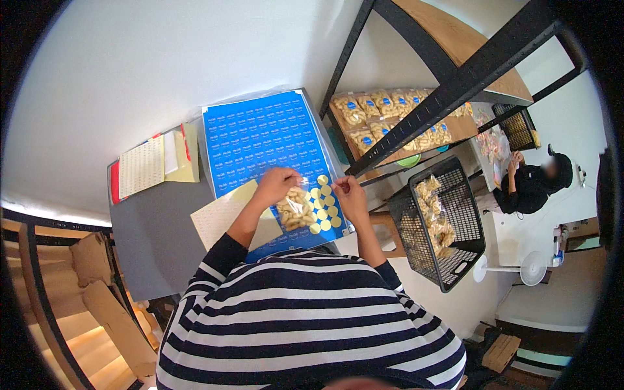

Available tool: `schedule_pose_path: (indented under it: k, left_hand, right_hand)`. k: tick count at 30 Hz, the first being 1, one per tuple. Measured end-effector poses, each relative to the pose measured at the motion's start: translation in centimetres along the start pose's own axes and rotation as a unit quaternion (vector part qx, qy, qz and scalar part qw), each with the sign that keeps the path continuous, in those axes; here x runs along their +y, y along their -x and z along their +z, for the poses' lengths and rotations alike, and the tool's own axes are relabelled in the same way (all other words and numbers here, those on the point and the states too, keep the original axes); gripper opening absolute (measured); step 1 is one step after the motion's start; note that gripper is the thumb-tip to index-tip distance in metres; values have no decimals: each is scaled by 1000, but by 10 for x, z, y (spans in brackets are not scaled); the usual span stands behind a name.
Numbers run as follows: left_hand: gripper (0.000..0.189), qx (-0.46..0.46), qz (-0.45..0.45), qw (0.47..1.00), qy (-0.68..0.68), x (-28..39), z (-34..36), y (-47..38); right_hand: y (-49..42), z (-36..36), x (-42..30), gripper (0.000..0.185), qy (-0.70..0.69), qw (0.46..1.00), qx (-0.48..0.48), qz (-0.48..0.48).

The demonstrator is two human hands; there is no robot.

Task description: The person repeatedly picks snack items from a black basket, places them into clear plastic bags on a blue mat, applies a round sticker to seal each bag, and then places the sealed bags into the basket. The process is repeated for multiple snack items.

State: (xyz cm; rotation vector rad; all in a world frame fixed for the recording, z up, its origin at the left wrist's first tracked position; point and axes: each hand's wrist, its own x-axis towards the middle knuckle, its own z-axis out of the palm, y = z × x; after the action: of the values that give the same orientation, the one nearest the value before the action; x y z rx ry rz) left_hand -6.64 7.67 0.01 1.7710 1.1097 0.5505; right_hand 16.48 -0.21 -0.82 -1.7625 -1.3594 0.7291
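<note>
My left hand (pixel 279 186) is at the top of a clear plastic bag of ring-shaped snacks (pixel 295 212), its fingers closed on the bag's upper edge. The bag lies on a blue sheet of round printed stickers (pixel 253 141), on the grey table. My right hand (pixel 350 194) is raised just right of the sheet's peeled, pale yellow circles (pixel 322 202), thumb and fingertip together; whether a sticker is between them is too small to tell. Under my left forearm lies a pale yellow sheet with small print (pixel 222 217).
Cards and printed sheets (pixel 142 167) lie at the table's back left. Beyond a black metal post (pixel 438 102), a wooden shelf holds labelled snack bags (pixel 351 111). A black plastic crate (pixel 441 224) with more bags stands at right. A person in black (pixel 529 187) works farther right.
</note>
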Motion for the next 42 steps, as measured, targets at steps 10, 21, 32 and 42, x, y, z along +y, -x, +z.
schedule_pose_path:
  k: [10,21,32,42]
  left_hand:
    - [37,180,102,942,-265,14,-15,33]
    - [45,115,166,944,-260,-6,38,63]
    - [47,99,139,927,-335,8,35,48]
    - [49,117,140,929,-322,7,34,46]
  right_hand:
    - [45,-11,-7,46,158,986,-31,52]
    - [32,0,-7,55,144,983,-83,71]
    - [15,15,-7,52,236,971,27,-28]
    - [6,24,0,50,199,980,-3,-24]
